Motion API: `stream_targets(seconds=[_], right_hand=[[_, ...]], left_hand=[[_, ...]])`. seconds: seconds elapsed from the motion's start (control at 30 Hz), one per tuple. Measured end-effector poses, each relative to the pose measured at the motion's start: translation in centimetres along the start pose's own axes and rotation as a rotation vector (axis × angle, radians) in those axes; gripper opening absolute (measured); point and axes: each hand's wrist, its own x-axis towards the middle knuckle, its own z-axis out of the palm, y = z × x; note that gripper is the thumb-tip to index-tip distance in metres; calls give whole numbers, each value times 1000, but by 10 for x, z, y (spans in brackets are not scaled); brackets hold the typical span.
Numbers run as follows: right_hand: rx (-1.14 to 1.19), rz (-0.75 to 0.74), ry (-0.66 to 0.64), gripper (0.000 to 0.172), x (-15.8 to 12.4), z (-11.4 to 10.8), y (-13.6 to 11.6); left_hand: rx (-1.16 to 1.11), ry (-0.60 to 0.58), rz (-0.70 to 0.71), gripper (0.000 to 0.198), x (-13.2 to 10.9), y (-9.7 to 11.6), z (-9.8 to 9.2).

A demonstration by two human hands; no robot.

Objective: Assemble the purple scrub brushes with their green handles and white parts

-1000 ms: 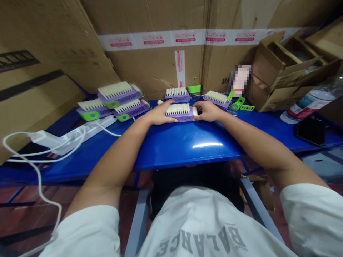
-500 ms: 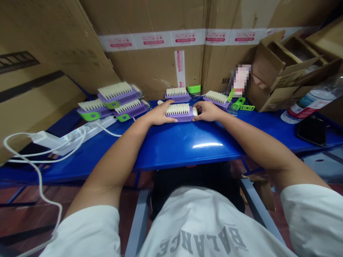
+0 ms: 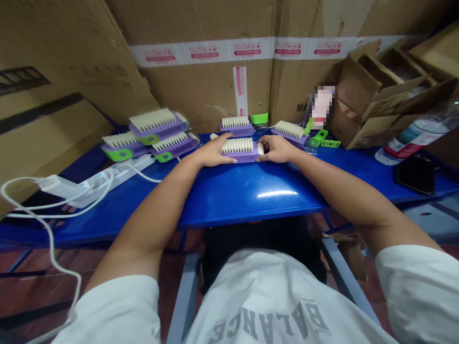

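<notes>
Blue table (image 3: pixel 251 200) in front of you, cardboard cartons (image 3: pixel 201 81) behind it. Where's your brush?

Purple bristle brush (image 3: pixel 239 155) sits bristles-up near the table's far edge, between your hands.

Hands?

Both cupped against it, fingers slightly spread: left hand (image 3: pixel 215 153) at its left end, right hand (image 3: pixel 277 149) at its right, beside a white end piece (image 3: pixel 260 149).

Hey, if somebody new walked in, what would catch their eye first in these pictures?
The bright blue table stands out first, set against a wall of taped cardboard boxes. Near its far edge, the left hand and right hand hold a purple brush with white bristles from either end. More purple and green brushes sit piled to the left.
</notes>
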Motion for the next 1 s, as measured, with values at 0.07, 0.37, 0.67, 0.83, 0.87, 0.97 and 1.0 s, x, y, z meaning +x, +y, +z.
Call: stream_targets(seconds=[0.07, 0.37, 0.67, 0.83, 0.87, 0.97, 1.0], right_hand=[[9, -7, -1, 64, 1, 0, 1], [89, -1, -1, 61, 4, 2, 7], [95, 4, 10, 61, 2, 1, 6], [89, 12, 11, 61, 3, 2, 5], [86, 14, 14, 62, 3, 2, 5], [81, 17, 21, 63, 4, 3, 6], [81, 13, 21, 63, 4, 3, 7]], left_hand=[[-1, 0, 5, 116, 0, 0, 0], [-6, -13, 11, 116, 0, -1, -1], [-2, -8, 6, 117, 0, 0, -1], [5, -10, -3, 117, 0, 0, -1], [7, -8, -5, 117, 0, 0, -1], [7, -1, -2, 115, -1, -1, -1], [7, 0, 0, 115, -1, -1, -1]])
